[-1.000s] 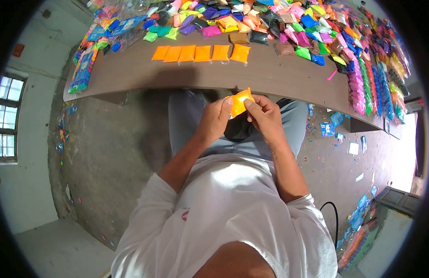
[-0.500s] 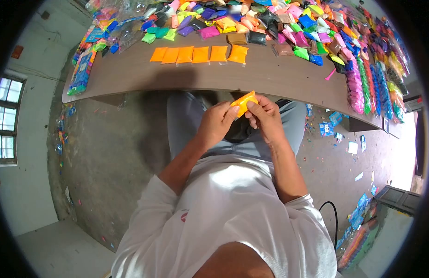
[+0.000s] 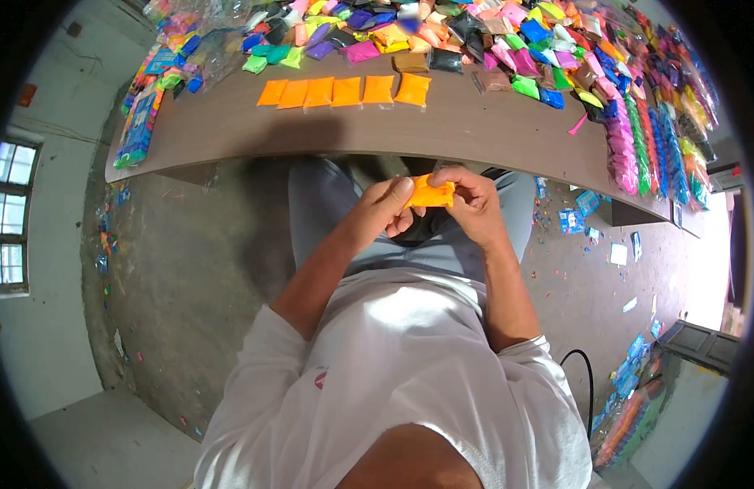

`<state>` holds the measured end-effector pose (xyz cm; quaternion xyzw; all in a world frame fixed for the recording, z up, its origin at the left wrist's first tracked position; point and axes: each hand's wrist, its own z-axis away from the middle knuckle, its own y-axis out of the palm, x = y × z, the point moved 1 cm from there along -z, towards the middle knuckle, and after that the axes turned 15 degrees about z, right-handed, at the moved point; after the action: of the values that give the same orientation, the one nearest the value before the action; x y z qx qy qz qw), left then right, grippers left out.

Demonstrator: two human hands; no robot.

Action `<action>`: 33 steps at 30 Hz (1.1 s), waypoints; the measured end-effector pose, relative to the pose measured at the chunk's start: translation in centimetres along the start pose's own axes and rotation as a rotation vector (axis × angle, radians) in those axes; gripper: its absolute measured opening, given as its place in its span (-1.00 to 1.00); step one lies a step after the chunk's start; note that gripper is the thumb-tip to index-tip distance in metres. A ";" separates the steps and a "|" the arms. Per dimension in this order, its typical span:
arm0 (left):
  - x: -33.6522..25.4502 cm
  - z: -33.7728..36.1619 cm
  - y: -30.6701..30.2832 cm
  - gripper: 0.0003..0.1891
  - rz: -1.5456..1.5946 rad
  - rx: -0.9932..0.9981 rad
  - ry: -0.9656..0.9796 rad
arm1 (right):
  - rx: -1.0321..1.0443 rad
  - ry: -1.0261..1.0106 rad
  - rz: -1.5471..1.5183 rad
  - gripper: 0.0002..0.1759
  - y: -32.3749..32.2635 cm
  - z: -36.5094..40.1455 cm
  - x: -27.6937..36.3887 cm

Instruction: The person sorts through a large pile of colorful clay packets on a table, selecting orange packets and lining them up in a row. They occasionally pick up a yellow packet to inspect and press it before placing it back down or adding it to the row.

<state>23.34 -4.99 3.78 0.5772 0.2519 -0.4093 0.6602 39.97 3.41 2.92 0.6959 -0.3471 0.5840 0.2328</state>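
Note:
An orange packet [image 3: 430, 194], soft and wrapped in clear film, is held between both hands over my lap, just off the table's near edge. My left hand [image 3: 383, 210] grips its left end, thumb on top. At the right end, my right hand [image 3: 473, 200] pinches the packet's upper corner between thumb and fingers. Beyond them, a row of several flat orange packets [image 3: 346, 91] lies side by side on the brown table [image 3: 222, 134]. Some fingertips are hidden beneath the held packet.
A big heap of small coloured packets [image 3: 524, 61] covers the table's far side. Long bags of packets [image 3: 634, 147] hang over the right end; a blue-labelled pack [image 3: 136, 134] lies at the left. Scraps and blue wrappers [image 3: 571, 220] litter the floor.
The held orange packet has turned from a slant to nearly level, its broad side now showing more. My right hand has shifted to its upper right corner. The view has moved slightly.

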 end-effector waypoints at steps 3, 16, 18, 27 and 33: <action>-0.1 -0.4 -0.1 -0.62 -0.049 -0.022 0.091 | -0.026 0.002 0.016 -0.59 0.0 0.0 -0.1; 0.3 0.0 0.5 -0.74 -0.272 -0.133 0.182 | -0.112 0.175 -0.109 -0.69 1.1 0.8 1.0; 0.0 0.2 0.9 -0.68 -0.277 -0.069 0.190 | -0.086 0.181 -0.117 -0.69 1.2 0.8 1.0; 1.1 -0.6 0.4 -0.63 -0.358 -0.125 0.269 | -0.219 0.156 0.260 -0.76 1.8 0.6 0.8; 1.1 -0.4 0.4 -0.59 -0.438 -0.140 0.206 | -0.265 0.056 0.371 -0.80 1.3 0.6 0.1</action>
<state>24.35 -4.92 3.02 0.5004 0.4646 -0.4631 0.5651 39.42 2.12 2.77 0.5669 -0.5361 0.5853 0.2206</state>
